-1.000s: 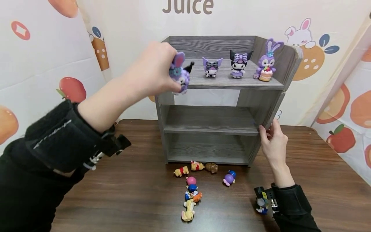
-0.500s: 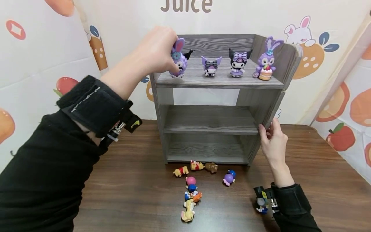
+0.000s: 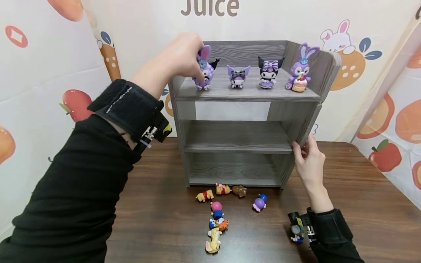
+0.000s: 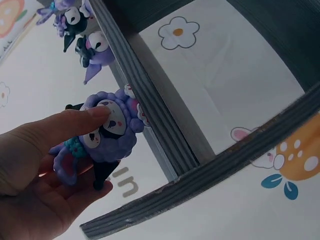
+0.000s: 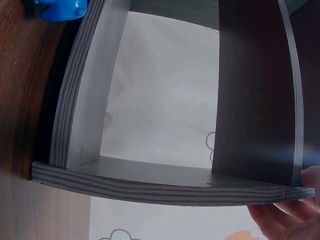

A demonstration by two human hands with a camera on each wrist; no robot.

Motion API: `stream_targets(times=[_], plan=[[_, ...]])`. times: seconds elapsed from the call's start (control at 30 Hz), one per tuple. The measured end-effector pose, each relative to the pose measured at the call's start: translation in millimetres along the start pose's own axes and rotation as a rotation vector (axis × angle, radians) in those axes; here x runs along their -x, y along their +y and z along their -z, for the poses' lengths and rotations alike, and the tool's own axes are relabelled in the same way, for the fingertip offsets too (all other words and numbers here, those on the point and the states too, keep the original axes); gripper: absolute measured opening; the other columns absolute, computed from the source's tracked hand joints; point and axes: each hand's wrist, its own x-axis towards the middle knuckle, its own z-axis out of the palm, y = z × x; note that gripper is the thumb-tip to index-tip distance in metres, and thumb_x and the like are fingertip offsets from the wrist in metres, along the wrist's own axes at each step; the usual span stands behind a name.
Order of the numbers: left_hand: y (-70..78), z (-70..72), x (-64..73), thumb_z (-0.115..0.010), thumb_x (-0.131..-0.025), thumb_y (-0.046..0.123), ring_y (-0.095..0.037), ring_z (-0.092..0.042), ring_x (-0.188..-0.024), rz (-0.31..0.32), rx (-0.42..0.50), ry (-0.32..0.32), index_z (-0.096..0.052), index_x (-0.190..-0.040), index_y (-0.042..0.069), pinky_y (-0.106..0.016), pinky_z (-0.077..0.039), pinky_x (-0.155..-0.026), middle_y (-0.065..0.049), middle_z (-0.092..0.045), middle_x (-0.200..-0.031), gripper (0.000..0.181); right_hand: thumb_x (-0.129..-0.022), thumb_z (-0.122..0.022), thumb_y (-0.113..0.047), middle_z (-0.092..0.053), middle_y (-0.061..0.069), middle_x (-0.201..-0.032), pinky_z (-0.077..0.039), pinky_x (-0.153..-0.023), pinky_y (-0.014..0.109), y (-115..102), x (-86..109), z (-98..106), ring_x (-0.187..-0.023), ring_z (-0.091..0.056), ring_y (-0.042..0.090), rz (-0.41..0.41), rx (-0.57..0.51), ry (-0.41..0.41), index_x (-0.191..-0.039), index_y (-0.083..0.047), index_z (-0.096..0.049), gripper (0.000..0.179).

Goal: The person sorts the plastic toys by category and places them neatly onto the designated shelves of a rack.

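Observation:
My left hand [image 3: 184, 58] pinches a purple figurine [image 3: 206, 75] with purple ears and a black pointed tip, at the left end of the top shelf. In the left wrist view the thumb lies across the front of the purple figurine [image 4: 117, 142], whose feet touch or nearly touch the board. To its right stand a small purple-eared figurine [image 3: 237, 77], a black-eared figurine with a striped bow [image 3: 268, 75] and a purple rabbit figurine with a cake [image 3: 300, 71]. My right hand [image 3: 310, 164] grips the right side panel of the grey wooden shelf unit [image 3: 243, 149], thumb inside, fingers outside.
On the brown table [image 3: 158, 219] lie several small figurines, among them a yellow bear [image 3: 204, 195], a brown one [image 3: 239, 191], a purple-and-blue one [image 3: 260, 203] and a pale yellow one [image 3: 213, 241]. A grey-and-blue figurine [image 3: 297, 233] lies beside the right wrist.
My left hand has moved right and over the top shelf, then lowered slightly, bringing the purple figurine upright at its left end. My right hand keeps its grip on the side panel.

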Motion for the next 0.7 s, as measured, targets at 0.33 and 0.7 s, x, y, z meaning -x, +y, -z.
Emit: stream_targets(times=[0.33, 0.7], plan=[[-5.6, -0.9, -7.9, -0.068, -0.079, 0.01, -0.027, -0.048, -0.098, -0.046, 0.022, -0.053, -0.053, -0.117, -0.009, -0.039, -0.042, -0.089, -0.018, -0.053, -0.111, 0.045, -0.09, -0.054, 0.0, -0.065, 0.032, -0.097, -0.036, -0.065, -0.003, 1, 0.1, 0, -0.084, -0.066, 0.033, 0.001, -0.003, -0.001, -0.12, 0.009, -0.052, 0.031], [-8.6, 3.2, -18.4, -0.071, -0.079, 0.015, -0.023, -0.046, -0.098, -0.014, 0.061, -0.117, -0.048, -0.118, -0.006, -0.035, -0.042, -0.089, -0.012, -0.05, -0.109, 0.051, -0.091, -0.055, -0.002, -0.065, 0.034, -0.096, -0.037, -0.065, -0.003, 1, 1.9, -1, -0.083, -0.067, 0.041, 0.015, -0.055, 0.012, -0.12, 0.007, -0.053, 0.031]])
